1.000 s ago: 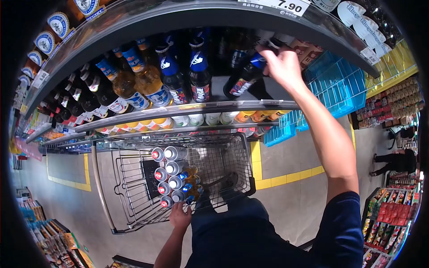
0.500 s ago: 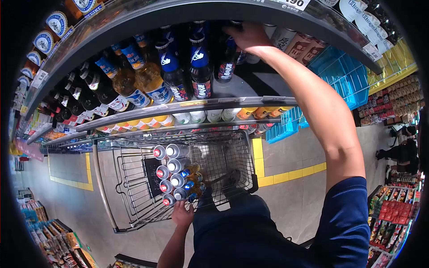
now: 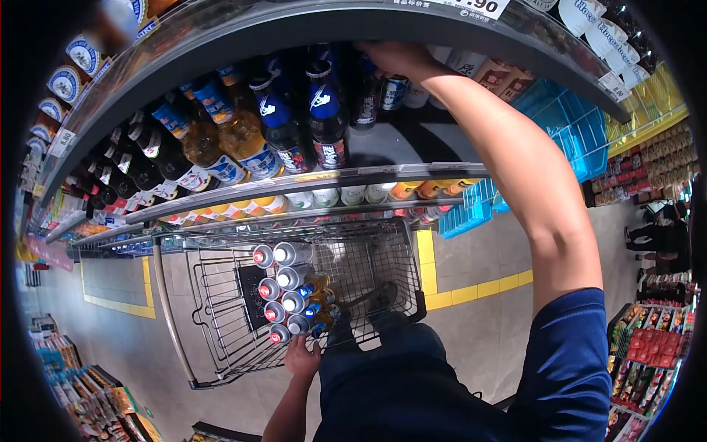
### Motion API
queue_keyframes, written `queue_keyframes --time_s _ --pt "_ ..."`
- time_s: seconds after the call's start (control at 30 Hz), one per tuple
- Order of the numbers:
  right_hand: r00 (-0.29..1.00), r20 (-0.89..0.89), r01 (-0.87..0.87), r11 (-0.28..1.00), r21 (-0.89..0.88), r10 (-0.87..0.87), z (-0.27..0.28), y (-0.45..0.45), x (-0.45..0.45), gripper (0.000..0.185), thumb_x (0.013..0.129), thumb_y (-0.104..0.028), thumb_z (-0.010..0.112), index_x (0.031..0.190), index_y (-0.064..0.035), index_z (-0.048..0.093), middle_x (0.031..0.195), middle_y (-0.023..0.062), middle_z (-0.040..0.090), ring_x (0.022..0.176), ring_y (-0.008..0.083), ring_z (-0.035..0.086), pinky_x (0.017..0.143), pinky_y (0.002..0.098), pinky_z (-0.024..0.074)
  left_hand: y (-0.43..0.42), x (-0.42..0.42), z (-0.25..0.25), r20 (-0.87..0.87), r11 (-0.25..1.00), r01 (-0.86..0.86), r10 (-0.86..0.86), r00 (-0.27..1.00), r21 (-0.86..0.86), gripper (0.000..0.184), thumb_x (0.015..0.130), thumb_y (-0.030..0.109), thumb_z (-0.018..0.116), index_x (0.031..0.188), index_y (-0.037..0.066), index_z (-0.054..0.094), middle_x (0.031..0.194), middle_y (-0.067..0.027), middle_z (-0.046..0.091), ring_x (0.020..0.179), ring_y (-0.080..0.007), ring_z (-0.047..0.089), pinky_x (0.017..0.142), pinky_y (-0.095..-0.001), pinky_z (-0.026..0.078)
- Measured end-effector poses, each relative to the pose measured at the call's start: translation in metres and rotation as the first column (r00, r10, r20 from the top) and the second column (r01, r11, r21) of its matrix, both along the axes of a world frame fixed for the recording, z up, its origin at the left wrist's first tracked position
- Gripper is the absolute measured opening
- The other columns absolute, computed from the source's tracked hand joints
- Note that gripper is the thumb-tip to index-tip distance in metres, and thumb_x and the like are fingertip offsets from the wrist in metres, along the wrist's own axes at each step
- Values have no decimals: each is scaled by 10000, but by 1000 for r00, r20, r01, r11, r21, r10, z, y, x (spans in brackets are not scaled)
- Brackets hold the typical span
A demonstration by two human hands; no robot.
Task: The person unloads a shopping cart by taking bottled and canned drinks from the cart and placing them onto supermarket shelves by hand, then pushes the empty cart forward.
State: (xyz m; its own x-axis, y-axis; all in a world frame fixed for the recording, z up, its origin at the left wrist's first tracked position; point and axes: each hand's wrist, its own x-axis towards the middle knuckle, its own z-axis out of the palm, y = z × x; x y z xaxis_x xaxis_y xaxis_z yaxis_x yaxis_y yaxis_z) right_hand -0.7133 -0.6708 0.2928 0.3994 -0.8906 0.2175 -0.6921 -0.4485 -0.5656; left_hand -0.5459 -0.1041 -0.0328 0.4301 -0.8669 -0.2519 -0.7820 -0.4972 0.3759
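Note:
My right hand (image 3: 394, 57) reaches under the shelf above and is closed around the neck of a dark beer bottle (image 3: 366, 103). That bottle stands deep on the shelf, its top partly hidden by my fingers. Left of it, two dark bottles with blue neck labels (image 3: 326, 125) stand nearer the front edge. My left hand (image 3: 302, 359) is low at the near side of the shopping cart (image 3: 221, 346), fingers curled at its rim. Beside it in the cart are several silver cans (image 3: 292, 302) with red or white tops, and several amber bottles with blue caps (image 3: 322, 302).
Amber bottles (image 3: 243, 136) and more dark bottles fill the shelf's left part. Pale and pink cans (image 3: 493, 74) stand to the right, before a blue wire basket (image 3: 574, 136). A lower shelf edge (image 3: 353, 175) runs above the cart. A person (image 3: 655, 236) is far right.
My right hand and the bottle have shifted slightly left and deeper into the shelf. The view has moved a little; my left hand stays at the cart.

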Motion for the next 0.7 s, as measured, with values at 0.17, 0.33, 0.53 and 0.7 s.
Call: queue_keyframes --time_s 0.17,0.33,0.53,0.7 --pt "999 20 43 998 49 -44 0 -7 5 467 949 -438 601 1225 -62 635 858 120 721 679 174 719 566 282 574 -3 -1 5 -1 1000 2 -2 1000 1 310 752 255 757 1033 151 679 996 -65 679 944 -290 663 753 -423 542" --pt "998 -27 60 992 109 -58 -1 -10 5 488 952 -456 589 1238 -63 631 889 117 727 687 173 717 583 275 579 -3 -1 4 -5 1000 4 -4 1000 10 317 758 263 750 1046 153 678 1010 -66 683 946 -287 665 751 -427 542" --pt "996 83 23 998 57 -27 -6 -7 -2 501 940 -487 607 1175 -46 645 763 83 686 657 163 702 585 268 573 -4 -1 7 -13 999 3 -2 1000 45 312 775 278 738 1054 153 673 1000 -68 687 954 -282 668 755 -428 542" --pt "998 66 -5 998 -64 9 -29 -24 -1 461 923 -517 598 991 -76 715 679 104 697 618 207 712 657 371 586 -7 -2 11 -40 993 -23 28 999 117 321 779 285 734 1065 155 670 1016 -69 683 980 -289 666 779 -434 540"
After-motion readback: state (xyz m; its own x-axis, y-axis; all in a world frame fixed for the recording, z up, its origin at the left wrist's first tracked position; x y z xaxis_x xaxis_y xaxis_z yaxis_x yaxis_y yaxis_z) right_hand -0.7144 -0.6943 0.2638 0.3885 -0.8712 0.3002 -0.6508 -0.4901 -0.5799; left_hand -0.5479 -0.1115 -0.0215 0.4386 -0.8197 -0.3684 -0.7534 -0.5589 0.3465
